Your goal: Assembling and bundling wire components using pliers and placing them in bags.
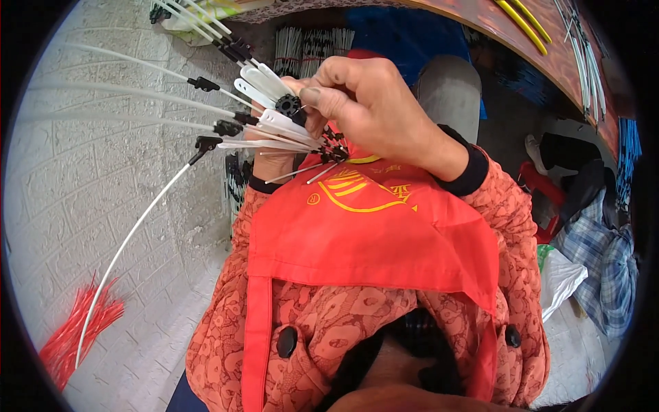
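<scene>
What looks like an umbrella frame is held in front of my chest. It has a round black notched hub (pixel 289 106), flat white plastic strips (pixel 255 89) and long white rods (pixel 165 94) with black joints (pixel 227 128) that fan out to the left. My left hand (pixel 273 165), mostly hidden behind the strips, is closed around the frame from below. My right hand (pixel 371 103) is closed, with thumb and forefinger pinched beside the hub. Whatever lies between those fingertips is too small to make out. A second cluster of black ends (pixel 333 147) sits under my right hand, against my red apron (pixel 371 233).
One rod (pixel 127 244) bends down toward a bundle of red strands (pixel 82 326) at lower left. Bundled rods (pixel 305 51) stand ahead by the pale wall. A brown table (pixel 473 17) at upper right bears yellow tubes (pixel 523 26) and more rods. Checked cloth (pixel 600 261) lies at right.
</scene>
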A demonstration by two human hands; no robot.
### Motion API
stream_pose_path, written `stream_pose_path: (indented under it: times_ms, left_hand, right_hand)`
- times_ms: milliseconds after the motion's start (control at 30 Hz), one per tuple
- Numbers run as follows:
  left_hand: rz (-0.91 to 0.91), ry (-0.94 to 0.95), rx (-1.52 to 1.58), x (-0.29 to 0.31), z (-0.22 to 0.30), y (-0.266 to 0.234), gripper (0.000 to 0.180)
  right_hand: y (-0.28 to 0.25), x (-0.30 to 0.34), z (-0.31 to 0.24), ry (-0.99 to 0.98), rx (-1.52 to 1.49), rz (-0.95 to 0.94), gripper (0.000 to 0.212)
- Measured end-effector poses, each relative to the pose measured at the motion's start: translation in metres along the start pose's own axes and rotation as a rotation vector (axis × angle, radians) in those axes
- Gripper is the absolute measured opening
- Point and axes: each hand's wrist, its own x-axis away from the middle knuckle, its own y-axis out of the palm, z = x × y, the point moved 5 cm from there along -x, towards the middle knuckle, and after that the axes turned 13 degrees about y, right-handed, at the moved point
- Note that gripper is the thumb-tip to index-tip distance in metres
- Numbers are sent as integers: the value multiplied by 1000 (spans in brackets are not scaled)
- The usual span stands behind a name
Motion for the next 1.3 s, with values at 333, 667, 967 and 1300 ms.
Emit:
stream_pose_path:
  times_ms: [333, 667, 967, 1300]
  left_hand:
    - [49, 85, -134, -2, 12, 7, 58]
    - [-96, 90, -199, -24, 6, 21, 57]
    - [-373, 150, -142, -68, 31, 2, 59]
    - [-213, 68, -177, -26, 24, -14, 63]
  right_hand:
    - [14, 8, 18, 321, -631, -246, 24]
    - [-21, 17, -17, 58, 136, -61, 20]
    - [-186, -10, 2, -87, 1362, 817, 33]
    - [-220, -52, 46, 284, 1228, 427, 37]
